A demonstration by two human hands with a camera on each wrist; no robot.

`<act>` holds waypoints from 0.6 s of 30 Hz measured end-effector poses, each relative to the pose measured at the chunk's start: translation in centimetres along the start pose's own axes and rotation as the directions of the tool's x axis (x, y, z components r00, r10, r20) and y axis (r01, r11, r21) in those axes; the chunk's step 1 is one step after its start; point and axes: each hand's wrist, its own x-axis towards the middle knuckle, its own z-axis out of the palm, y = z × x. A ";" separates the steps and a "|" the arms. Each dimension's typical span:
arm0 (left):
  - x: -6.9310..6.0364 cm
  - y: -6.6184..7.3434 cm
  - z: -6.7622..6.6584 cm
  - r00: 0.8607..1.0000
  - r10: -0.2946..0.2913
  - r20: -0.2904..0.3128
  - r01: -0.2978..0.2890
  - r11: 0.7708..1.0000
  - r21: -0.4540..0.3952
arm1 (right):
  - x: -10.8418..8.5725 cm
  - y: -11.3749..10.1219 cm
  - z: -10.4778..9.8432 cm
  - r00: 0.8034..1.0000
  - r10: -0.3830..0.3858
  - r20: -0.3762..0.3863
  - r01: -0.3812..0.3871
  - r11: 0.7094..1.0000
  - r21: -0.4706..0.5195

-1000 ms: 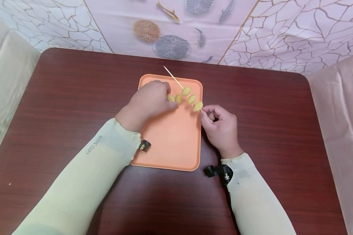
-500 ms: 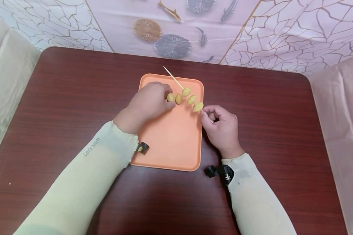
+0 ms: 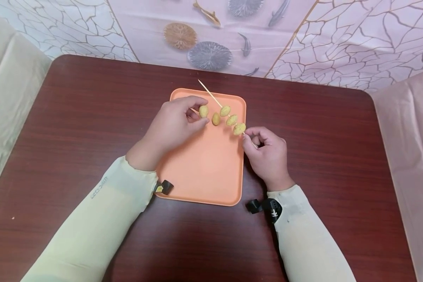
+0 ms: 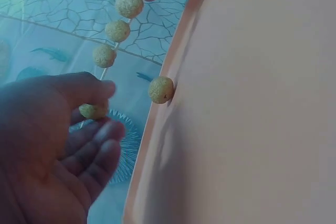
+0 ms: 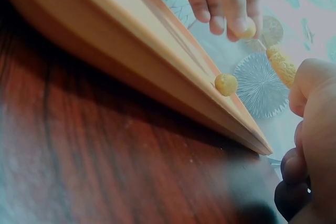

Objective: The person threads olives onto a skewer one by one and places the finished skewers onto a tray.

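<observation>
My left hand (image 3: 172, 123) pinches a yellow, rough-skinned food ball (image 3: 203, 111) between thumb and fingertips over the tray's upper part. A second loose ball (image 3: 216, 118) rests on the orange tray (image 3: 204, 168), just right of those fingertips. My right hand (image 3: 268, 154), at the tray's right edge, grips the lower end of a wooden skewer (image 3: 209, 92). Three similar balls are threaded on it, the lowest ball (image 3: 239, 129) close to my fingers. The skewer's bare pointed end slants up and left. In the left wrist view, my fingers partly hide the held ball (image 4: 93, 110).
The tray lies on a dark red-brown wooden table (image 3: 324, 156). Behind the table hangs a patterned cloth (image 3: 211, 35), and pale fabric (image 3: 409, 149) borders the right side.
My left hand has shifted slightly up and left with its ball, apart from the loose ball, which stays on the tray. The right hand and the skewer hold nearly the same place.
</observation>
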 end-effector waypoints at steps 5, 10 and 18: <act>-0.8 -0.6 0.1 0.992 0.023 -0.125 -0.038 0.992 -0.119 | -0.1 0.0 0.0 1.000 -0.007 0.010 0.007 1.000 0.018; -0.9 -1.4 -0.1 0.981 0.013 -0.191 -0.049 0.982 -0.181 | -0.1 0.0 0.0 0.999 -0.031 0.026 0.029 0.998 0.047; -0.5 -2.7 0.1 0.965 -0.062 -0.256 -0.001 0.971 -0.239 | -0.1 -0.1 -0.1 0.995 -0.077 0.064 0.073 0.996 0.056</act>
